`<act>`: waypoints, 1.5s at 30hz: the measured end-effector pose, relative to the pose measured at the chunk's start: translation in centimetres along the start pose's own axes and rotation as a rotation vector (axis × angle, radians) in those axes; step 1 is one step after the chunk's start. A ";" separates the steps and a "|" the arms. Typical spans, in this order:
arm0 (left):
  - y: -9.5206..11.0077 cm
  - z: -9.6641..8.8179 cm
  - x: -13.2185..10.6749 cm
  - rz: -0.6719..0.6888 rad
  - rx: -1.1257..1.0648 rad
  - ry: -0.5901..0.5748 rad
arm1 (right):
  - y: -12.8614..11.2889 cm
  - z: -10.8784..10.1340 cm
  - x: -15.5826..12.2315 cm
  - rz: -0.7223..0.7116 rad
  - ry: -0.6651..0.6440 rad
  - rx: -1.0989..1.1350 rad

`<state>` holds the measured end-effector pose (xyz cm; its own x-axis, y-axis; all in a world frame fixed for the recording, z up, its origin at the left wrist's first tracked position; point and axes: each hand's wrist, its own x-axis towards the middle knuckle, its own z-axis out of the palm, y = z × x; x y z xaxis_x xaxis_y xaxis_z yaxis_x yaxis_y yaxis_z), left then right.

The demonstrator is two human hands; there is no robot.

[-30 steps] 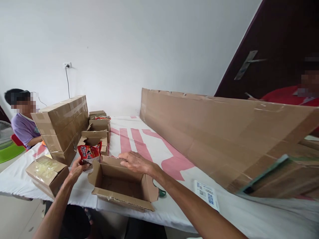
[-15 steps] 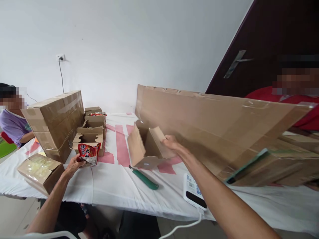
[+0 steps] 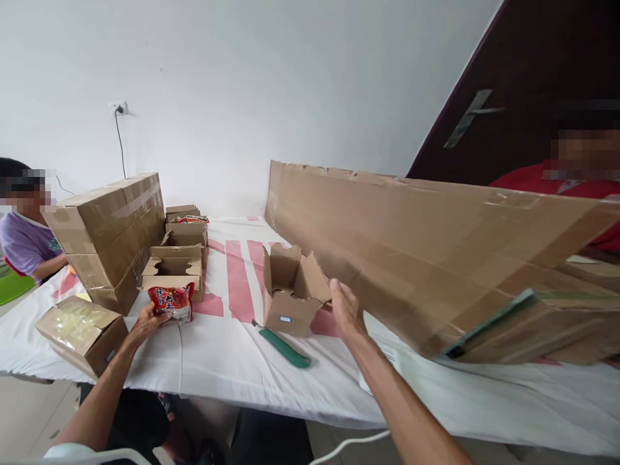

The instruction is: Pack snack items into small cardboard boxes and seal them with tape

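My left hand (image 3: 148,323) is closed on a red snack packet (image 3: 170,302) that rests on the white cloth. An empty open cardboard box (image 3: 289,294) stands upright in the middle of the table, its flaps up. Just to its right my right hand (image 3: 345,306) is open with the fingers stretched out, near the box's right flap and holding nothing. A green-handled knife (image 3: 284,346) lies on the cloth in front of the box.
Several small open boxes (image 3: 180,253) stand in a row behind the packet, beside a large taped carton (image 3: 109,232). A taped box (image 3: 80,332) sits at the left table edge. A long cardboard sheet (image 3: 426,248) leans along the right. Two other people sit at the left and right.
The open box went from in front of me to the middle of the table. My right hand carried it there, set it upright and let go. The left hand kept the packet.
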<state>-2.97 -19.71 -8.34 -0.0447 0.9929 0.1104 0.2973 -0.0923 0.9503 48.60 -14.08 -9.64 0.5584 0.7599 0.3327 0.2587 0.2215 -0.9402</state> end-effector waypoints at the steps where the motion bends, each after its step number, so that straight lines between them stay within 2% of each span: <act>1: 0.1 -0.4 0.0 0.008 0.033 -0.007 | 0.5 -0.2 -1.4 0.015 0.026 0.005; 4: 1.4 -2.1 -0.2 0.026 0.140 -0.025 | 1.8 -0.6 -5.6 0.108 -0.015 0.034; 6: 3.0 -3.1 -0.1 0.052 0.399 -0.020 | 2.6 -0.7 -7.7 0.112 -0.085 0.035; 9: 5.3 -3.1 0.5 0.086 1.015 -0.014 | 3.8 -0.6 -9.9 -0.009 -0.189 -0.101; 10: 5.9 -2.7 0.9 0.090 1.152 -0.013 | 4.2 -0.6 -10.4 -0.069 -0.219 -0.164; 12: 6.6 -1.5 1.5 0.089 1.243 0.001 | 5.2 -0.5 -11.1 -0.186 -0.274 -0.279; 16: 6.3 0.6 1.4 0.108 1.320 0.085 | 7.4 -0.4 -12.1 -0.288 -0.305 -0.413; 20: 4.2 1.8 -0.4 0.112 1.363 0.205 | 8.9 -0.6 -12.8 -0.318 -0.320 -0.505; 24: 2.1 2.8 -1.1 0.002 1.314 0.151 | 9.0 -0.9 -13.4 -0.370 -0.380 -0.623; 28: 1.5 3.6 0.0 -0.118 1.319 0.091 | 8.2 -0.8 -14.0 -0.487 -0.438 -0.677; 30: 1.5 3.6 0.5 -0.130 1.320 0.065 | 7.9 -0.6 -14.3 -0.542 -0.446 -0.672; 32: 1.3 3.2 0.6 -0.083 1.322 0.076 | 7.7 -0.5 -14.5 -0.574 -0.430 -0.671; 34: 1.0 2.5 0.7 -0.039 1.324 0.170 | 7.7 -0.4 -14.7 -0.592 -0.410 -0.667; 37: 0.5 1.3 1.4 -0.122 1.254 0.321 | 7.8 -0.2 -14.9 -0.608 -0.390 -0.666; 41: -0.5 0.3 3.1 -0.271 1.051 0.264 | 7.8 -0.1 -14.9 -0.613 -0.363 -0.661; 45: -2.2 0.1 3.3 -0.222 0.944 0.265 | 7.7 -0.1 -14.9 -0.609 -0.367 -0.642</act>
<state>-3.65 -16.23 -10.06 -0.3677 0.9210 0.1288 0.8858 0.3046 0.3502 42.36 -23.72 -21.85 -0.0682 0.7932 0.6052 0.8668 0.3474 -0.3577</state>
